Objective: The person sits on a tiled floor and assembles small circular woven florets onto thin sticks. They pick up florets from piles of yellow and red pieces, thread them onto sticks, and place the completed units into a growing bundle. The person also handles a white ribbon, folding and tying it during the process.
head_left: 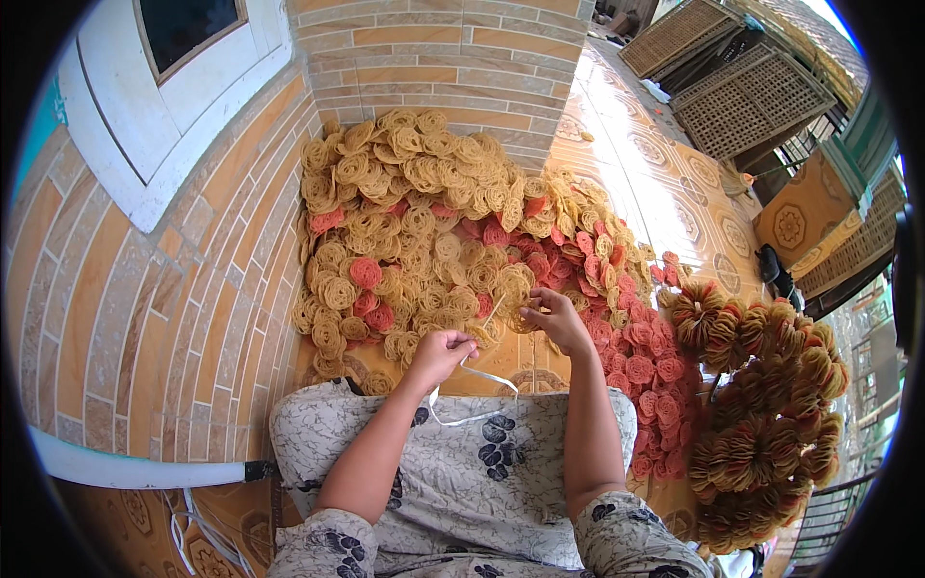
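My left hand (441, 358) is closed in a pinch on a narrow white strip (462, 420), whose loose end loops down over my lap. To its right, my right hand (561, 322) has thumb and fingers closed on the edge of a thin, yellow, lacy round disc (515, 287). A thin pale stick-like piece shows between the hands; which hand it belongs to, I cannot tell. Just beyond both hands lies a big heap of similar yellow discs (414, 236), with coral-red discs (365, 273) mixed in.
More coral-red discs (640, 368) spread beside my right forearm. Thick strung bundles of discs (756, 448) lie at the far right. A brick-patterned wall (193, 318) bounds the left, below a white door (145, 87). Woven racks (752, 101) stand at the back right; white strips (198, 530) hang at lower left.
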Motion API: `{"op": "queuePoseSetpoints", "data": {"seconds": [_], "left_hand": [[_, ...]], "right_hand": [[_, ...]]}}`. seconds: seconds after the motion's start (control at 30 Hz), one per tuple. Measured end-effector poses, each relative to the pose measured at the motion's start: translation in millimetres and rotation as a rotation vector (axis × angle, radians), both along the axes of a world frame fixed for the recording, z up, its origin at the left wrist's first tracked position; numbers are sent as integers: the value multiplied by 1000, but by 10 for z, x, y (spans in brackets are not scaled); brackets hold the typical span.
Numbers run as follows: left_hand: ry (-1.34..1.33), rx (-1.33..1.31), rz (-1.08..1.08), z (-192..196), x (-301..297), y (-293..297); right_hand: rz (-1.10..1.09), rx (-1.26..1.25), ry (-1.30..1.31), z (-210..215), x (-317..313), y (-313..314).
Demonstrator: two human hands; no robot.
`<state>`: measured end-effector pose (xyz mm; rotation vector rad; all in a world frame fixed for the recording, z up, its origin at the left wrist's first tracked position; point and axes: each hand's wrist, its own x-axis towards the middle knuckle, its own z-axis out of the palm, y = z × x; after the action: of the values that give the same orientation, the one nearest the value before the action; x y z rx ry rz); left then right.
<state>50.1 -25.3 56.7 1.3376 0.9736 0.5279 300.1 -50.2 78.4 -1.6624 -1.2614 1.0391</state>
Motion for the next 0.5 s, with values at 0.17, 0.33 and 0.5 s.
{"op": "queuePoseSetpoints", "data": {"seconds": [0.17, 0.33, 0.5], "left_hand": [[-61, -22, 26, 12, -1, -14], [-54, -16, 13, 36, -4, -10], [-116, -93, 47, 11, -6, 4]], "right_hand": [[-13, 29, -29, 19, -48, 3], [-18, 22, -46, 123, -86, -25], [-43, 83, -387, 289, -243, -73]]}}
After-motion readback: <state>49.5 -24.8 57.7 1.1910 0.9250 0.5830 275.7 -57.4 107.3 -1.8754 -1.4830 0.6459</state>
